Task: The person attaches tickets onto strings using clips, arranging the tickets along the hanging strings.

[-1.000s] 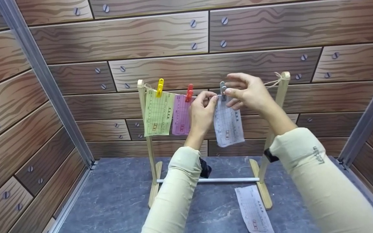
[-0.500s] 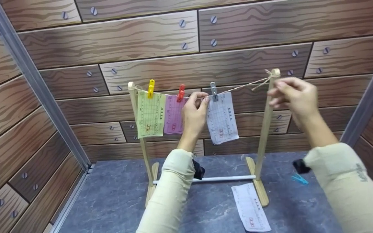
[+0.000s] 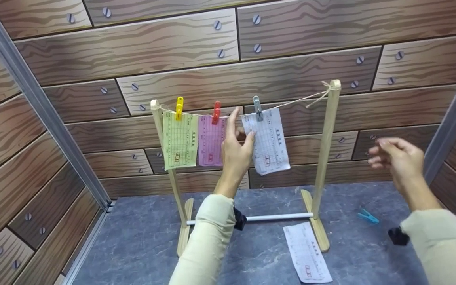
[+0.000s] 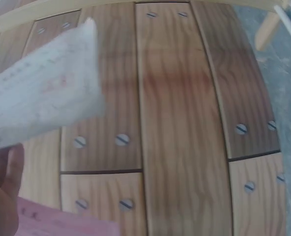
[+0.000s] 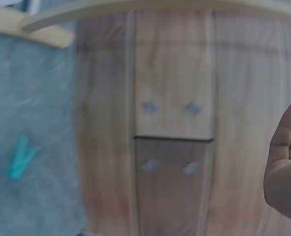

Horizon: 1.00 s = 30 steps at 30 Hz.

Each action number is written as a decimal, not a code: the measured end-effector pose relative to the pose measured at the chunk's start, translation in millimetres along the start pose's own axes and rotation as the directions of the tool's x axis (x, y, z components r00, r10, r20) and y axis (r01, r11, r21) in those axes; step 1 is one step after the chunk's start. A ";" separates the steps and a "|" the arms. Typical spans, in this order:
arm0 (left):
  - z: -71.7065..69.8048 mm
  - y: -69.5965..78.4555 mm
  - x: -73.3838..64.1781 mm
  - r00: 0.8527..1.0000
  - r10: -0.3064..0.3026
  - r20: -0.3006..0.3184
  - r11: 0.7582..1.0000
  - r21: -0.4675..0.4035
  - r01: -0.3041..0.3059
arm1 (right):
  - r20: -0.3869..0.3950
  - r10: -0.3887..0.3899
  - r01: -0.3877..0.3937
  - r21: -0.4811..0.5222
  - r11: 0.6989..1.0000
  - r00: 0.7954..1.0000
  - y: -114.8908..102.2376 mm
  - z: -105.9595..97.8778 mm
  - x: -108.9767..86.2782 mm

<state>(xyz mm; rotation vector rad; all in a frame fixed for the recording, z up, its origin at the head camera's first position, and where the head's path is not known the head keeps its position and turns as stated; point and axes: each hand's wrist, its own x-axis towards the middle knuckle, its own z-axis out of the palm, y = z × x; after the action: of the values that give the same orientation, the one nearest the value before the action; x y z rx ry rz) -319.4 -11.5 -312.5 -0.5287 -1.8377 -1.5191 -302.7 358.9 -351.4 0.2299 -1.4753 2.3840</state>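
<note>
My left hand [image 3: 236,156] is at the left edge of a hanging white paper slip [image 3: 269,144], its index finger raised and thumb apart. A grey clothespin [image 3: 257,109] clamps this slip to a string [image 3: 297,100]. In the left wrist view, the white slip [image 4: 42,88] appears just above the left fingers. Out to the right, my right hand [image 3: 404,162] is in the air with loosely bent fingers and nothing held. Below and left of it, a blue clothespin [image 3: 367,216] lies on the table; the right wrist view shows this clothespin [image 5: 21,158] too.
A wooden rack [image 3: 326,158] carries the string. A green slip [image 3: 180,142] hangs by a yellow clothespin [image 3: 179,109], and a pink slip [image 3: 209,144] by a red clothespin [image 3: 216,113]. Another white slip [image 3: 307,253] lies on the grey table [image 3: 133,237] by the rack's right foot [image 3: 320,233].
My right hand has left the grey clothespin and moved right and down. The left fingers have let go of the string, spread and dropped slightly. The blue clothespin has come into view.
</note>
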 end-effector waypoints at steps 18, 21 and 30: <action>18.1 -50.6 -65.0 0.998 0.056 -0.016 0.995 -0.087 -0.057 | -0.131 0.239 -0.259 -0.712 0.653 0.962 79.1 -104.4 -29.2; 26.8 -63.4 -79.8 0.999 0.032 -0.018 0.993 -0.117 -0.033 | -0.097 0.249 -0.205 -0.865 0.458 0.964 93.4 -122.6 -35.9; 42.8 -111.2 -148.3 0.966 -0.259 -0.021 0.966 0.023 0.259 | -0.018 0.303 -0.084 -0.975 0.207 0.953 139.2 -143.5 -54.2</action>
<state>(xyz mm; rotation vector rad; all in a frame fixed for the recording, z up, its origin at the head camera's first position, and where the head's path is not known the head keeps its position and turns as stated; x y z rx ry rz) -305.3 20.5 -499.5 -0.2685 -1.9700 -1.6608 -296.8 419.3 -549.4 -0.0913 -2.9056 1.0497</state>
